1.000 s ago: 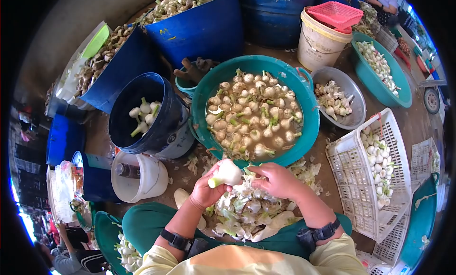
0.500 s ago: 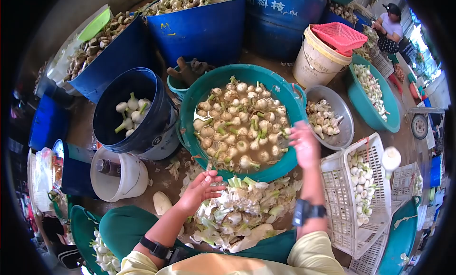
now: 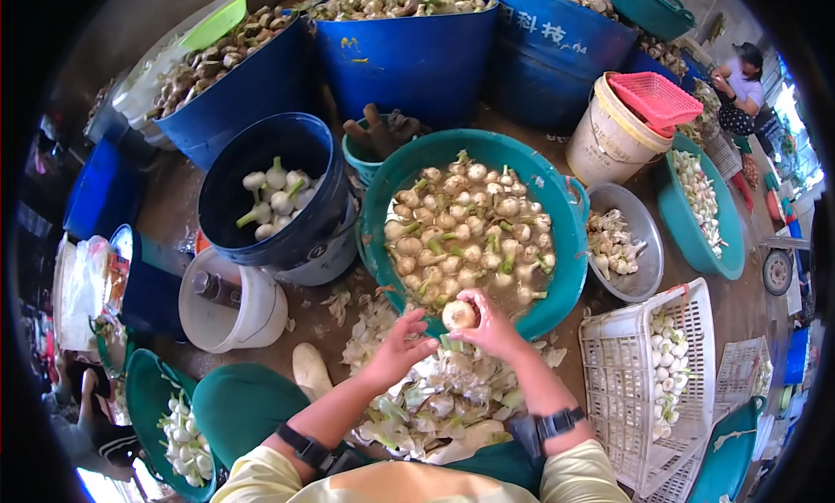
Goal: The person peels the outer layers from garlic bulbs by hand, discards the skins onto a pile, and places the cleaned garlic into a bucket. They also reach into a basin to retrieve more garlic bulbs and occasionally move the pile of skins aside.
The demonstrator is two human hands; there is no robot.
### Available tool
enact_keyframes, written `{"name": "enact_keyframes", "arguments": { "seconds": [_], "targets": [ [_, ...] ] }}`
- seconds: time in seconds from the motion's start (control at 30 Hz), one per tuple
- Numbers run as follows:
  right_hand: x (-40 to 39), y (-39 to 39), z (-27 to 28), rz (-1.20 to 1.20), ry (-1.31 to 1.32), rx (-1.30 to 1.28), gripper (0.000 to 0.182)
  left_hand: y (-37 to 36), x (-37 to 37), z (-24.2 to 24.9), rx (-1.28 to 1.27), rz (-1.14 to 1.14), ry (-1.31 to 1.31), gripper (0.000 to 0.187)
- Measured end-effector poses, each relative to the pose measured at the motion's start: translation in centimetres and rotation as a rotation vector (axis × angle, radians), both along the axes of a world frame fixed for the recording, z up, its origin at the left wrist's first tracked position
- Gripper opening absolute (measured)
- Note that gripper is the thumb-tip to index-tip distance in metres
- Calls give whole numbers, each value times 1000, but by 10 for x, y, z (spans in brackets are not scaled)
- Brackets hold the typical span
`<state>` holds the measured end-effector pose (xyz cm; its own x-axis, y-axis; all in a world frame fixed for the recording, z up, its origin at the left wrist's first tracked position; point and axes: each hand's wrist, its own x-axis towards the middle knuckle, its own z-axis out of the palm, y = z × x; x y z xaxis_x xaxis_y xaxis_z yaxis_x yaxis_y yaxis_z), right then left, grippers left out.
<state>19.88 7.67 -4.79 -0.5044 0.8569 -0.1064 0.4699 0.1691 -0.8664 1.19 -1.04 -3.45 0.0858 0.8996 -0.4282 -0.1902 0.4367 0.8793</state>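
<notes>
Gripping bulb [image 3: 458,313], right hand [image 3: 492,327] curled.

Bright daylight from right, soft shadows; strong fisheye warp, black vignette corners, centre sharp.

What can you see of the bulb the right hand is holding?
The bulb is round and pale cream with brownish, muddy-looking patches. The right hand grips it from the right, its fingers curled around it. The left hand is open just beside it; contact cannot be told. It sits at the near rim of the teal basin of soaking bulbs, above the pile of peelings.
</notes>
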Motion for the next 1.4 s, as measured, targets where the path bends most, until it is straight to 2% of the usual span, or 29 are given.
{"name": "enact_keyframes", "arguments": {
  "seconds": [0.07, 0.1, 0.13, 0.2, 0.23, 0.27, 0.33, 0.37, 0.43, 0.57, 0.6, 0.67, 0.7, 0.73, 0.77, 0.8, 0.87, 0.93, 0.97, 1.0, 1.07, 1.1, 1.2, 1.27, 1.33, 1.4],
  "targets": [
    [-16, -24, 32, 34, 75, 2, 57, 1, 4, 9, 24, -12, -86, 57],
    [-19, -30, 38, 31, 171, -21, 47, 1, 3, 14, 56, -33, -181, 59],
    [-21, -35, 41, 29, 175, -16, 47, 0, 1, 19, 61, -37, -177, 59],
    [-24, -44, 52, -82, 460, -207, 34, -2, -1, 28, 146, 36, -172, 60],
    [-25, -47, 61, -84, 373, 16, 24, -5, 0, 26, 226, 34, -110, 62],
    [-25, -50, 67, -88, 373, 24, 24, -8, -1, 25, 233, 29, -111, 62],
    [-26, -56, 76, -48, 64, 255, 20, -14, -3, 24, 275, -45, 244, 63],
    [-28, -60, 77, -48, 82, 314, 14, -18, -3, 27, 282, -51, 244, 63],
    [-32, -67, 78, -44, 9, 356, 10, -24, -1, 33, 383, 69, 492, 54],
    [-40, -76, 76, -64, -108, 470, 7, -32, -4, 47, 472, 52, 683, 53],
    [-40, -78, 77, -74, -144, 490, 7, -33, -5, 48, 480, 52, 680, 53],
    [-36, -77, 80, -145, -93, 442, 7, -34, -8, 49, 339, -43, 309, 53],
    [-32, -77, 82, -212, -40, 388, 6, -35, -9, 51, 343, -44, 306, 53],
    [-26, -77, 81, -213, -43, 393, 6, -36, -10, 55, 336, -82, 52, 54],
    [-17, -76, 79, -211, 7, 203, 6, -37, -11, 58, 327, -117, -202, 54],
    [-9, -74, 75, -207, 58, 13, 6, -37, -12, 61, 333, -116, -204, 54],
    [-1, -89, 48, -151, 19, -60, 7, -37, -14, 64, 308, 1, -375, 56],
    [4, -101, 25, 102, -262, 198, 4, -35, -17, 56, 301, -6, -357, 60],
    [0, -103, 34, 65, -247, 284, 7, -35, -17, 51, 353, 7, -321, 61],
    [-5, -102, 45, 68, -254, 285, 7, -34, -16, 46, 403, 22, -285, 62],
    [-19, -100, 71, -208, 194, 0, 13, -37, -12, 43, 418, 33, -285, 64],
    [-26, -101, 83, -223, 218, -28, 20, -38, -10, 49, 359, 42, -303, 63],
    [-38, -100, 88, -268, 214, -46, 21, -35, -13, 55, 288, 35, -282, 59],
    [-38, -97, 84, -275, 223, -8, 20, -33, -18, 49, 293, -58, -35, 55],
    [-37, -97, 79, -214, 155, 49, 17, -34, -19, 48, 263, -43, -78, 52],
    [-39, -98, 79, -234, 211, 52, 15, -36, -17, 42, 228, -30, -119, 49]
  ]
}}
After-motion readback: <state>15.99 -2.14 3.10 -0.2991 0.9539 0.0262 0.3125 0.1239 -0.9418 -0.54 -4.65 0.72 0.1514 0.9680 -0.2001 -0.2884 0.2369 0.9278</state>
